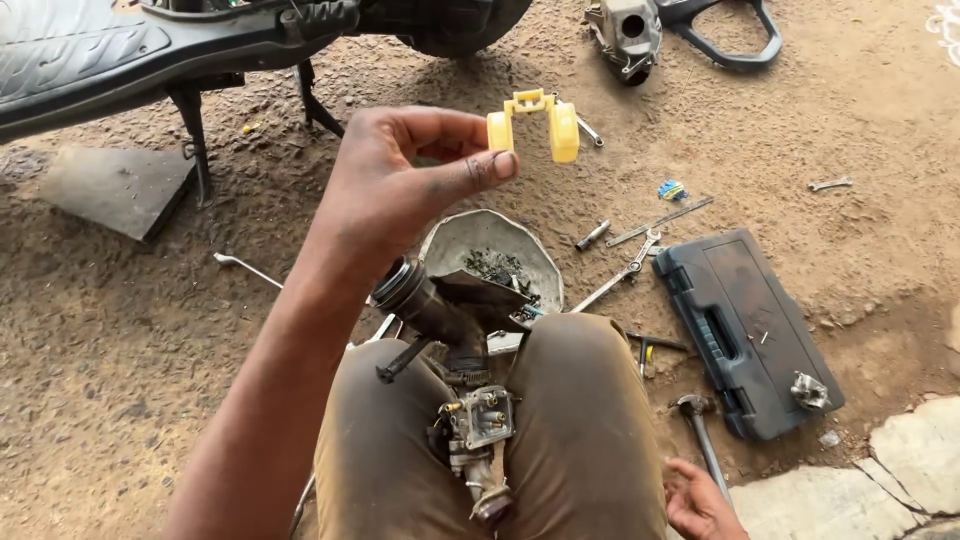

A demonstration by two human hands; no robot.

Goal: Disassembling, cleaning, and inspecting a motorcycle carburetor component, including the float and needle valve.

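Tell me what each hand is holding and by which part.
The left hand pinches a yellow plastic float by one lobe's lower end, between thumb and fingers. The right hand holds nothing, near a hammer.

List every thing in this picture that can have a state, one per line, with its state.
Left hand: raised, fingers pinching the yellow plastic two-lobed float.
Right hand: low at the right knee, open, beside the metal hammer.
Grey metal carburetor with black rubber intake hose: resting between the knees, bowl off.
Dark plastic tool case: closed, lying flat.
Round metal dish: upright, holding dark bits.
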